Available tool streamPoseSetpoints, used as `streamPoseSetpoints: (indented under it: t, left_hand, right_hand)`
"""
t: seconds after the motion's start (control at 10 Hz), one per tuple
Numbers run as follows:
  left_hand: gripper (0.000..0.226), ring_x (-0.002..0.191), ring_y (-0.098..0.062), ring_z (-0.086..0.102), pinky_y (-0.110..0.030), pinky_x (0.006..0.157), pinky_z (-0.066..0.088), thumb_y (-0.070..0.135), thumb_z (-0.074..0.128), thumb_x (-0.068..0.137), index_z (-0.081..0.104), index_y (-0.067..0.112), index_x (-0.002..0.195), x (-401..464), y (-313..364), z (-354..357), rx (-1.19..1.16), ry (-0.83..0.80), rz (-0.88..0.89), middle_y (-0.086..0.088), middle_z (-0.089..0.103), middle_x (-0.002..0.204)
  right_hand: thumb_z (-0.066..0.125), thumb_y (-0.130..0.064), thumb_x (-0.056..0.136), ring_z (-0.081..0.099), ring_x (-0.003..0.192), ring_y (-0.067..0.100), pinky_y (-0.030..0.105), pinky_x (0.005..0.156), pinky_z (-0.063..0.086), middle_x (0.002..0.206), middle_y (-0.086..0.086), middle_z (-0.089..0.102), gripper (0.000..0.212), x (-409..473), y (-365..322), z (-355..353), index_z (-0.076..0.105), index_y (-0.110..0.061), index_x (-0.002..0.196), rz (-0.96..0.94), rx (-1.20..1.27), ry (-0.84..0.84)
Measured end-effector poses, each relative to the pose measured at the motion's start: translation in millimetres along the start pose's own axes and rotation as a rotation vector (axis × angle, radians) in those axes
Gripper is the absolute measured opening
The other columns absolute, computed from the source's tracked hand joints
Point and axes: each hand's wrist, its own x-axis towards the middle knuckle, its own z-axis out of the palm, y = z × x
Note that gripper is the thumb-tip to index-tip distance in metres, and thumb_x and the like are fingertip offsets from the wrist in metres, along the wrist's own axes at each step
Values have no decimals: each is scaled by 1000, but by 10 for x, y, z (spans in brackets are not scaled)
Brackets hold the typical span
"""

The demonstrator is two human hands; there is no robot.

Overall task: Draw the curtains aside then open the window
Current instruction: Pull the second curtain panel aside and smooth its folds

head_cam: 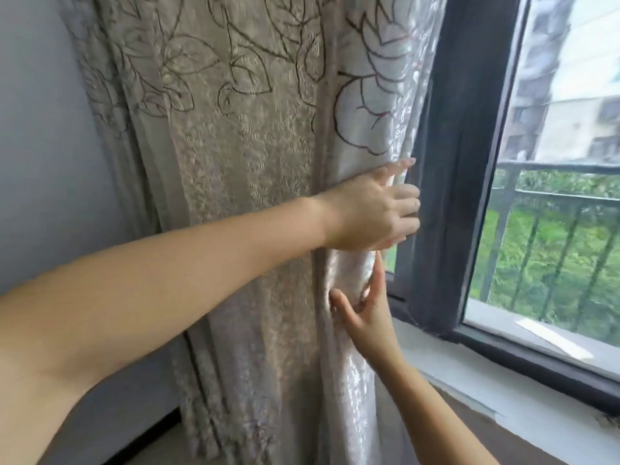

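Curtain mostly gathered to the left against the wall; we judge the first step nearly done. Window is exposed on the right, with its dark frame in view; we cannot tell from the frame alone whether the sash has been moved, and no hand is on it, so opening is left to do.

Left hand: fingers curled around the curtain's right edge, closed on the fabric at mid height, just beside the frame.

Right hand: mostly open, fingers spread and pointing up, thumb and fingers loosely pinching a fold of the same edge directly below the left hand. Grip looks light; we cannot tell how firm.

Outward: sill below the frame, railing and greenery beyond the glass.
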Motion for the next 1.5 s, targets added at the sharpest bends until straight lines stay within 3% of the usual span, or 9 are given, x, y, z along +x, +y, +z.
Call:
streamPoseSetpoints:
  t: [0.1, 0.2, 0.3, 0.4, 0.9, 1.0, 1.2, 1.4, 1.5]
  left_hand:
    - [36, 83, -19, 64, -53, 107, 29, 34, 33, 87, 66, 24, 79, -146, -268, 451, 217, -25, 68, 4, 70, 77]
    - [24, 62, -13, 61, -41, 91, 49, 40, 58, 76, 67, 27, 58, -453, -582, 898, 242, -44, -13, 9, 66, 56]
    - [40, 57, -15, 55, -31, 81, 34, 36, 42, 83, 64, 23, 52, -754, -895, 1319, 241, 34, -68, 7, 64, 52]
    - [53, 48, -14, 48, -29, 74, 23, 33, 29, 87, 58, 20, 44, -1095, -1140, 1684, 245, 99, -191, 9, 57, 42]
    - [50, 37, -16, 49, -31, 80, 28, 34, 37, 79, 57, 14, 37, -2730, -2380, 3985, 245, 15, -447, 3, 57, 35]
    - [47, 38, -18, 50, -30, 76, 29, 32, 41, 78, 57, 14, 38, -3116, -2573, 4412, 243, 31, -466, 1, 57, 35]
    - [39, 41, -18, 53, -30, 78, 28, 26, 46, 77, 61, 15, 42, -3852, -3064, 5190, 213, 125, -466, 3, 58, 37]
    - [45, 37, -15, 42, -29, 68, 26, 28, 41, 80, 50, 19, 36, -4411, -3647, 5993, 190, 204, -444, 5, 51, 34]
    - [41, 38, -15, 40, -30, 68, 27, 32, 53, 76, 52, 20, 37, -4625, -3823, 6458, 216, 139, -486, 7, 51, 35]
  right_hand:
    - [62, -30, 82, 44, 123, 7, 32, 100, 40, 141, -7, 41, 71, 236, 155, 312, 20, -42, 137, -5, -123, 19]
    - [51, -19, 89, 49, 117, 10, 20, 86, 41, 134, -4, 52, 54, 549, 259, 700, 30, -34, 137, -39, -261, 64]
    - [45, -12, 94, 40, 108, -10, -7, 79, 28, 127, -15, 50, 44, 831, 299, 1129, 39, -25, 136, -131, -348, 46]
    - [46, -11, 94, 41, 94, -10, -10, 70, 26, 113, -16, 50, 41, 1119, 446, 1591, 41, -18, 135, -201, -381, 45]
    - [38, -16, 90, 59, 81, 16, 30, 69, 48, 96, -5, 63, 39, 2826, 1643, 4324, 43, -22, 128, -269, -267, -115]
    - [41, -12, 88, 64, 85, 29, 41, 71, 53, 99, 12, 68, 42, 3059, 1870, 4896, 44, -11, 130, -254, -283, -129]
    - [41, -19, 95, 50, 102, 5, 21, 90, 38, 118, -3, 57, 42, 3510, 2106, 6021, 35, -17, 137, -264, -270, -76]
    - [43, -17, 95, 58, 99, 20, 15, 88, 32, 115, 7, 60, 42, 4118, 2371, 7006, 36, -10, 136, -252, -311, -22]
    - [29, -41, 96, 54, 109, 13, 15, 97, 33, 126, 5, 55, 49, 4371, 2572, 7380, 34, -14, 137, -282, -349, -8]
